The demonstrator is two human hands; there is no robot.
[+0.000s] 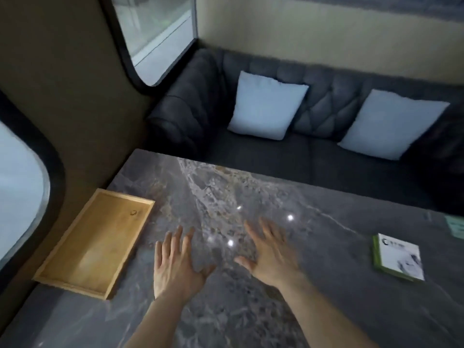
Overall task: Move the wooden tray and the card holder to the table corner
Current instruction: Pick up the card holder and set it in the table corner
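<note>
A shallow rectangular wooden tray (96, 241) lies empty on the left side of the grey marble table (326, 285), against the wall. A green-edged card holder (398, 257) with white printed cards rests flat near the table's right side. My left hand (177, 266) hovers over the table middle, fingers spread, just right of the tray and not touching it. Beside it, my right hand (272, 254) is also spread and holds nothing. It is well left of the card holder.
A dark tufted sofa (313, 156) with two pale cushions (266, 109) (391, 124) runs behind the table's far edge. Rounded windows (155, 33) are set in the brown wall at left. A green paper (455, 226) lies at the table's right edge.
</note>
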